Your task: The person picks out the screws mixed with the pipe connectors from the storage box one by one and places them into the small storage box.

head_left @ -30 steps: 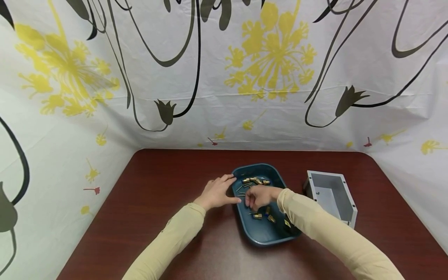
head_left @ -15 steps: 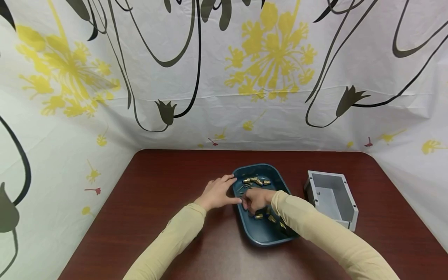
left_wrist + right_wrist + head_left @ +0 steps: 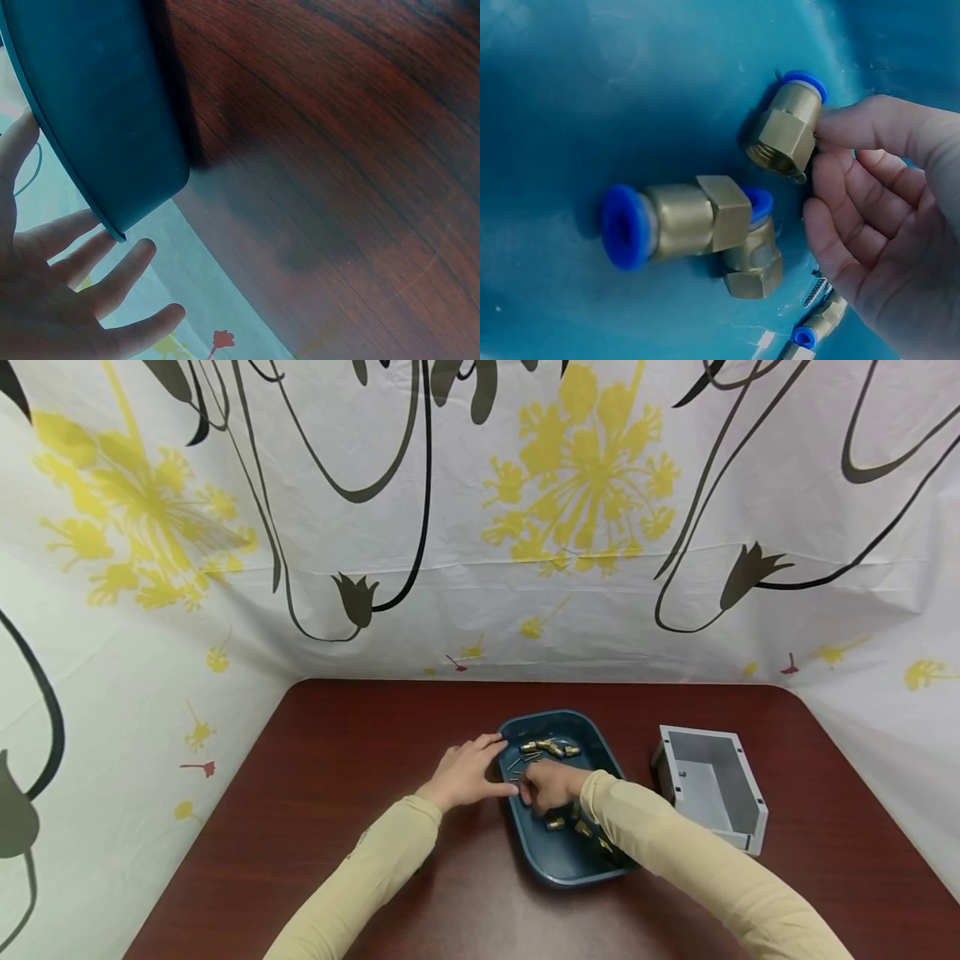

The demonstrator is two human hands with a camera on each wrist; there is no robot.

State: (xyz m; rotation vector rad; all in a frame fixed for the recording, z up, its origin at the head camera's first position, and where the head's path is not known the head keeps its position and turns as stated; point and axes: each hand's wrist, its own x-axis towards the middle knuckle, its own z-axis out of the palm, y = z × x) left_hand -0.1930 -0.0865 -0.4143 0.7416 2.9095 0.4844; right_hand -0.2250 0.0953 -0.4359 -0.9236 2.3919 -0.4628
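Note:
A dark blue-green tray (image 3: pixel 562 864) holds several brass push-in fittings (image 3: pixel 550 747) with blue collars, plus thin metal screws (image 3: pixel 514 765). At its left rim, my left hand (image 3: pixel 467 774) has its fingers spread; in the left wrist view, thumb and fingertips (image 3: pixel 90 219) touch the rim. My right hand (image 3: pixel 551 785) reaches down inside the tray, fingers curled. The right wrist view has its thumb and forefinger together right beside one brass fitting (image 3: pixel 786 129); I cannot tell what they pinch. Two more fittings (image 3: pixel 679 221) lie close by, one overlapping the other.
A grey open box (image 3: pixel 708 785) stands on the table to the right of the tray, near the right forearm, with a small screw (image 3: pixel 682 774) in it. The brown wooden table (image 3: pixel 375 735) ends at a patterned cloth (image 3: pixel 420 652) behind and at the sides.
My right hand has shifted slightly left and down inside the tray, then stayed there over the last half second. The left hand has not moved.

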